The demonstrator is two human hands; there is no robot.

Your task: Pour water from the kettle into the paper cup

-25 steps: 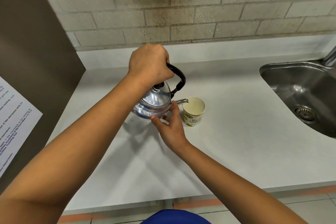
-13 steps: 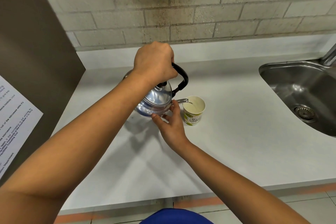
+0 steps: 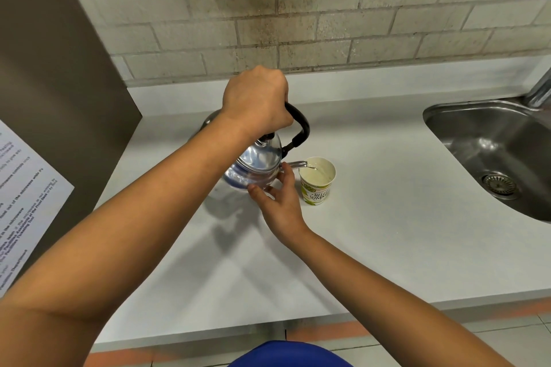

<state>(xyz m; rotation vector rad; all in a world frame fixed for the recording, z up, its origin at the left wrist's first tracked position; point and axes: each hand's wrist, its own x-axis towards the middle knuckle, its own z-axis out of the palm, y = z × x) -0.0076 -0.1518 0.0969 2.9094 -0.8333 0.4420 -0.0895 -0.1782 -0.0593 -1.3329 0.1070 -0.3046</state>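
Observation:
A shiny metal kettle (image 3: 256, 167) with a black handle hangs tilted over the white counter, its spout over the rim of a paper cup (image 3: 316, 185). My left hand (image 3: 258, 101) is shut around the handle from above. With its fingers spread, my right hand (image 3: 278, 198) presses against the kettle's lower body just left of the cup. A thin stream of water runs from the spout into the cup. The cup stands upright, pale yellow inside, with green print on its side.
A steel sink (image 3: 495, 152) with a drain is set into the counter (image 3: 387, 232) at the right, a tap at its far corner. A brown panel with a printed sheet (image 3: 21, 199) stands at the left. A tiled wall rises behind.
The kettle has been lifted a little and tipped further toward the cup, and water now runs from the spout. My right hand stays against the kettle's body.

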